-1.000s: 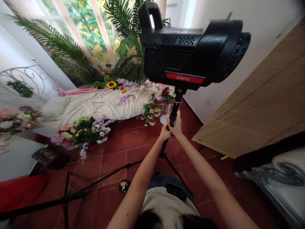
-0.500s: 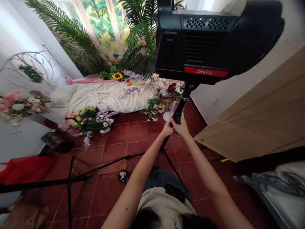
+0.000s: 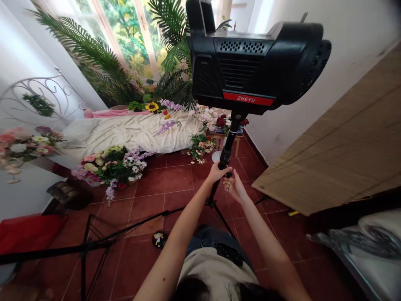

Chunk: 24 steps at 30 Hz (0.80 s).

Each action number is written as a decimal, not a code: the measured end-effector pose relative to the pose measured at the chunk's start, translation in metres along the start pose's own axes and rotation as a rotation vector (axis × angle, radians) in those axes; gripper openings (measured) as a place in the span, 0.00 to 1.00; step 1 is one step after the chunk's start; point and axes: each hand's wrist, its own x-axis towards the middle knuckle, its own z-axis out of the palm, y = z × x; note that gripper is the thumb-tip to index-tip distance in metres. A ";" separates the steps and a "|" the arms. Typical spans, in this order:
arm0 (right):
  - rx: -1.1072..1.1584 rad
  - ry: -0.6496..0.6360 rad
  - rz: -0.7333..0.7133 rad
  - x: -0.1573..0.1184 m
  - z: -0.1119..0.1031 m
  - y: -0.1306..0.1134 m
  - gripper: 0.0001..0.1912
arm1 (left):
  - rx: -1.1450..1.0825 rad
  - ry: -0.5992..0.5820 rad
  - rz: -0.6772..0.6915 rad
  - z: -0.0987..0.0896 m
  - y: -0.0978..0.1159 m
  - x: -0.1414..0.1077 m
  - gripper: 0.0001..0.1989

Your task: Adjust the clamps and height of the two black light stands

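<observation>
A black studio light with a red ZHEYU label stands on top of a black light stand. My left hand is wrapped round the stand's pole below the light. Just right of the pole, my right hand has curled fingers, its thumb and fingertips at a small black knob on the pole. The stand's spread legs reach the floor near my feet.
A bed with a cream blanket, palm leaves and flowers is ahead. A wooden panel leans at the right, above an ornate frame. Black stand bars cross the left floor beside a red cloth.
The light appears lower, smaller and further left. My right hand has come off the pole and moved down to the knob, while my left hand still holds the pole.
</observation>
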 end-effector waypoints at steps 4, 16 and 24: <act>-0.205 0.147 -0.273 -0.001 0.004 -0.002 0.22 | 0.068 -0.006 0.031 0.000 -0.004 0.002 0.21; -0.415 0.538 -0.684 -0.015 -0.001 0.002 0.11 | 0.007 -0.025 -0.004 -0.001 0.000 0.002 0.21; 0.024 0.162 -0.060 -0.006 0.017 0.000 0.26 | 0.039 -0.054 -0.035 -0.008 0.008 0.002 0.19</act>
